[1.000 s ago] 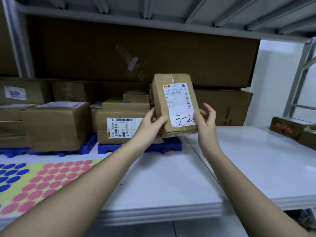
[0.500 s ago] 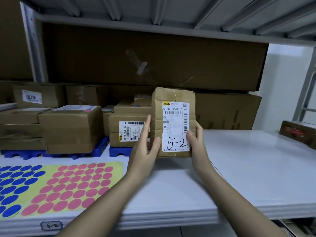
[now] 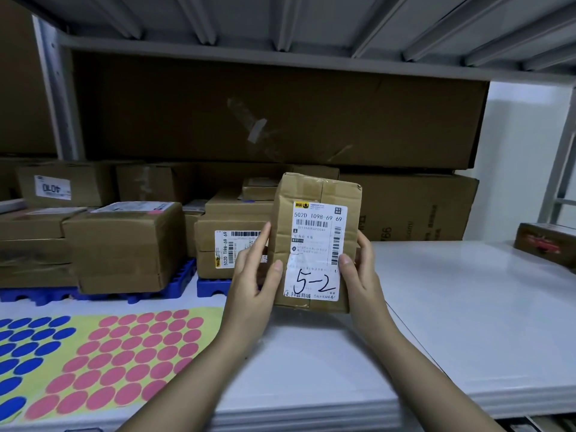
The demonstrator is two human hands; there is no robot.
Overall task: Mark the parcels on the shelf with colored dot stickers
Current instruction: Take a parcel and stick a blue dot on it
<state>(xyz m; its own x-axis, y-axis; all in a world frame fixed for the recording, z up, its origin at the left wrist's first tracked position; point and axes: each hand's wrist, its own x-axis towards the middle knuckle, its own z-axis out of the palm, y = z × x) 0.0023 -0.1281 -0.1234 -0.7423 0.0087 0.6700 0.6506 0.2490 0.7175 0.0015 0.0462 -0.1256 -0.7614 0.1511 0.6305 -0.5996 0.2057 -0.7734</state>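
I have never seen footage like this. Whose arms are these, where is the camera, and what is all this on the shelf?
There is no machine here: the arms belong to a person, filmed by a wide-angle camera worn on their head and looking forward and down. The left hand and the right hand hold a small cardboard parcel upright between them, its bottom end close to the white shelf. Its shipping label faces the camera, with "5-2" handwritten on it. At the left lie sheets of dot stickers: pink dots on yellow backing, and blue dots beside them. Behind those, more brown parcels sit on blue plastic pallets. Large flat cartons fill the back. I see no coloured dot on the held parcel's visible faces.
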